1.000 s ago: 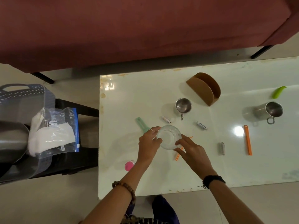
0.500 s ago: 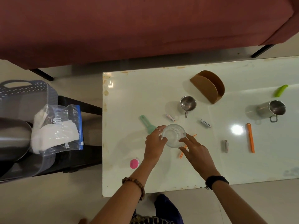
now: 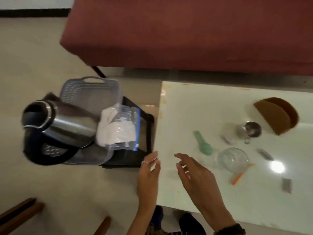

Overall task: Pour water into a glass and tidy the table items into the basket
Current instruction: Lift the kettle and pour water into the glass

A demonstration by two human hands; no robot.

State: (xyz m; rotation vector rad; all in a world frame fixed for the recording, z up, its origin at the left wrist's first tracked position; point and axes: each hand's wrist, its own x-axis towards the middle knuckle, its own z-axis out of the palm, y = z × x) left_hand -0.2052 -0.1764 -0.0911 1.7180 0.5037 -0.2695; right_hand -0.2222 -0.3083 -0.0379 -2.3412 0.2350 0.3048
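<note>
We judge the step in hand to be fetching the kettle point(image 3: 57, 126), so water can go into the glass point(image 3: 232, 159). The kettle lies tilted in the grey basket point(image 3: 89, 92) at left of frame, its black handle toward the lower left. Advice to ourselves: take it by the handle, lift clear of the basket wall, bring it upright before crossing to the bench point(image 3: 194, 107), and steady the glass while pouring, since the small items beside it could get wet.

Left hand point(image 3: 149, 173): at the bench's left edge, fingers straight and loosely spread, holding nothing. Right hand point(image 3: 196, 173): over the bench, lower centre, fingers relaxed and slightly curved, also empty. The frame is motion-blurred; we cannot tell finer contact.

Surroundings, largest first. A dark red upholstered piece point(image 3: 186, 31) fills the top of frame. Pale floor occupies the left. The white glossy bench sits at right, with a bright light reflection. The basket rests on a black stand point(image 3: 145, 133) and also holds a clear zip bag point(image 3: 120, 129) with white contents. On the bench: a brown holder point(image 3: 277, 117) upper right, a small steel cup point(image 3: 252, 129), the glass near centre right, a green scoop point(image 3: 203, 143) just left of it, an orange stick point(image 3: 238, 177) partly under the glass.
</note>
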